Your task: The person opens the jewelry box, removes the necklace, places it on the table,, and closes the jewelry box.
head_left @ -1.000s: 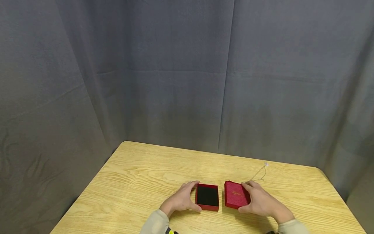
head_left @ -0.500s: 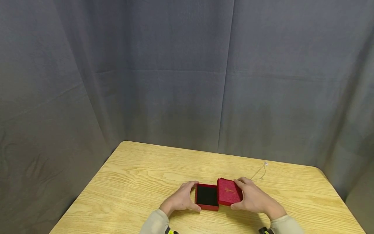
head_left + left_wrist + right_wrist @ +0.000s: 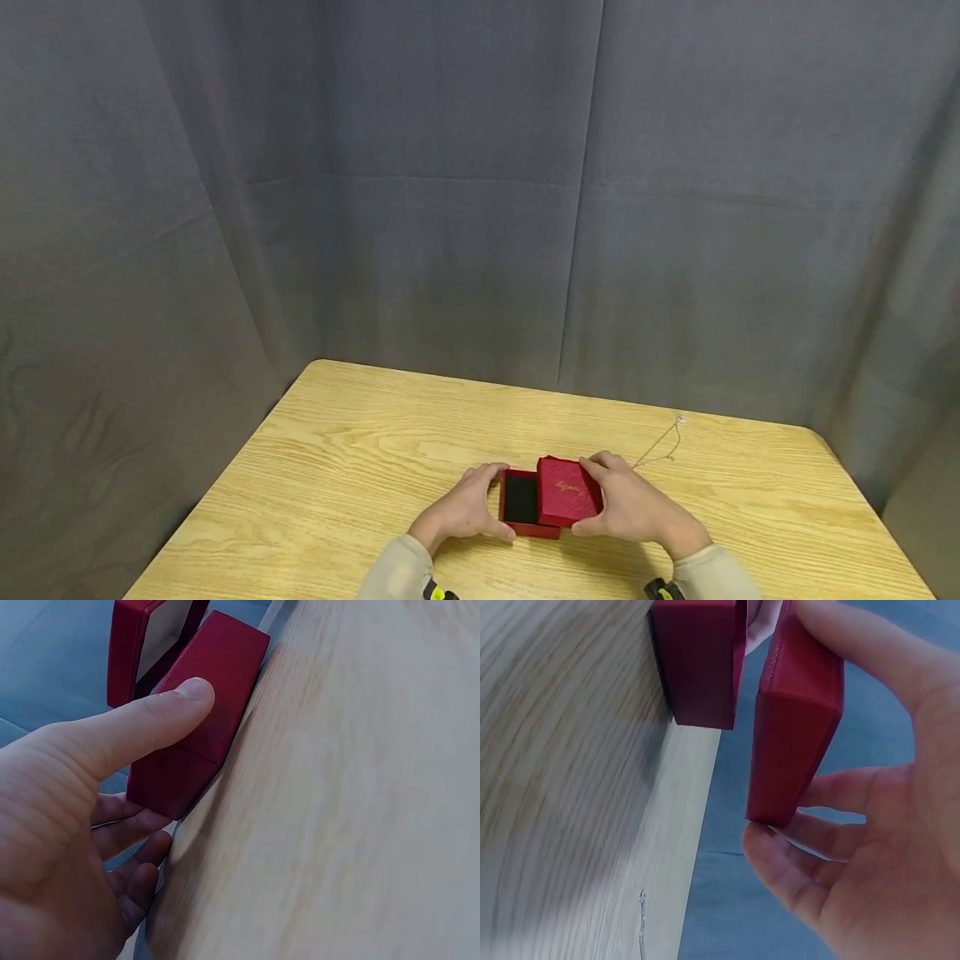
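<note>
A small red jewelry box base [image 3: 531, 530] with a black insert stands on the table, and its left half is uncovered. My left hand [image 3: 467, 507] grips it, thumb on the near wall [image 3: 214, 712] and fingers around the far left corner. My right hand [image 3: 630, 508] pinches the red lid [image 3: 567, 493] between thumb and fingers. Gold lettering marks the lid's top. The lid hangs over the right part of the base, and the right wrist view shows a gap between lid [image 3: 795, 735] and base [image 3: 701, 667]. The lid hides the insert's right half.
Behind my right hand a thin chain necklace [image 3: 673, 454] lies on the wooden table [image 3: 390, 433], with a small pale piece [image 3: 681, 419] at its far end. Grey curtains [image 3: 450, 250] hang behind the table and at both sides.
My right hand has carried the lid leftward, from beside the base to above its right part. The left hand and the base have stayed in place.
</note>
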A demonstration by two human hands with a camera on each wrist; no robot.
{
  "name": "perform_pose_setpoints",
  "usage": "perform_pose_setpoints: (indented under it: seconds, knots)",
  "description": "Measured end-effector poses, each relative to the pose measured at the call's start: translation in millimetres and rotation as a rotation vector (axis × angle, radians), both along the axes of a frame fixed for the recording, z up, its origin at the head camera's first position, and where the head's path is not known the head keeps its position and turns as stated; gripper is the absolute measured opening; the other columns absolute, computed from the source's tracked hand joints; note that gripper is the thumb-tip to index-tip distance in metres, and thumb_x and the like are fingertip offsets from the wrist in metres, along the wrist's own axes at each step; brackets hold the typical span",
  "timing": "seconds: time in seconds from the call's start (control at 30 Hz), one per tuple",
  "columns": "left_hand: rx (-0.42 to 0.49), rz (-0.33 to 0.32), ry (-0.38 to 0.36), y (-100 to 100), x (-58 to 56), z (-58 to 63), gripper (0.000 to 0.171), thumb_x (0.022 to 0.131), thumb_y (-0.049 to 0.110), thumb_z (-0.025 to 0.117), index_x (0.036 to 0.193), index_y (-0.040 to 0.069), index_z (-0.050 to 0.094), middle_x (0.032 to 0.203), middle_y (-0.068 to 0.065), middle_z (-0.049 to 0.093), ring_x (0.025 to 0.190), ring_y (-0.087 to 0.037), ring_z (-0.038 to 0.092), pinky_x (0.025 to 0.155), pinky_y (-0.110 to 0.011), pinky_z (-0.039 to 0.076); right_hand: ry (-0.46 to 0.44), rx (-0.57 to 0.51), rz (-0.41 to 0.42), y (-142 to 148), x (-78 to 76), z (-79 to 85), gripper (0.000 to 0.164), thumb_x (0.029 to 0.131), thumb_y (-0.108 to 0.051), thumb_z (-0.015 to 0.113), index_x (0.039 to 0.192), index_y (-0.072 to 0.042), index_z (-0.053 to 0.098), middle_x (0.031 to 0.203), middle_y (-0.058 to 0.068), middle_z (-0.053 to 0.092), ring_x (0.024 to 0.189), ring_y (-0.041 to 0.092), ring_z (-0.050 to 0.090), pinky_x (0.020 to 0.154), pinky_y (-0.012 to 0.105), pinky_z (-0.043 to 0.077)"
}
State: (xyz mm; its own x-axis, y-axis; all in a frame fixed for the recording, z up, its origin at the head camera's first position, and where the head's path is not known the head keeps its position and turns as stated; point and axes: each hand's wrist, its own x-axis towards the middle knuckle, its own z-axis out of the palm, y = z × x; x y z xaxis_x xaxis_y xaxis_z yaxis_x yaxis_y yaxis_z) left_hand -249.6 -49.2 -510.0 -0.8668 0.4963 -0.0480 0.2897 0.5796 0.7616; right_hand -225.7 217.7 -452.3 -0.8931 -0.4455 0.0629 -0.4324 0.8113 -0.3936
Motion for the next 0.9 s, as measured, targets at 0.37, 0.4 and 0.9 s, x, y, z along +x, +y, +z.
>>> perform_pose_setpoints:
  seconds: [0.37,0.4,0.9]
  knots:
    - [0.020,-0.001,-0.010,0,-0.4,-1.8,0.096,0.064,0.035,0.088,0.141,0.009,0.039,0.136,-0.003,0.045,0.123,-0.023,0.038,0.100,-0.042,0.037,0.011,-0.024,0.023,-10,-1.9,-6.5,0.093,0.062,-0.052,0.082,0.129,0.006,0.052,0.120,0.010,0.050,0.102,0.019,0.049,0.080,0.037,0.048]
    - [0.026,-0.001,-0.012,0,-0.6,-2.0,0.096,0.063,0.035,0.088,0.141,0.009,0.039,0.136,-0.003,0.044,0.122,-0.023,0.038,0.100,-0.041,0.037,0.009,-0.026,0.021,-11,-1.9,-7.0,0.094,0.062,-0.053,0.081,0.129,0.006,0.052,0.119,0.010,0.050,0.102,0.018,0.049,0.080,0.037,0.048]
    - [0.017,0.003,0.000,0,-1.9,-3.9,0.096,0.063,0.036,0.088,0.141,0.009,0.039,0.135,-0.003,0.045,0.123,-0.023,0.038,0.100,-0.044,0.036,-0.017,-0.012,0.035,-22,-5.4,-13.6,0.096,0.063,-0.054,0.080,0.131,0.006,0.050,0.117,0.007,0.050,0.100,0.018,0.049,0.079,0.038,0.048]
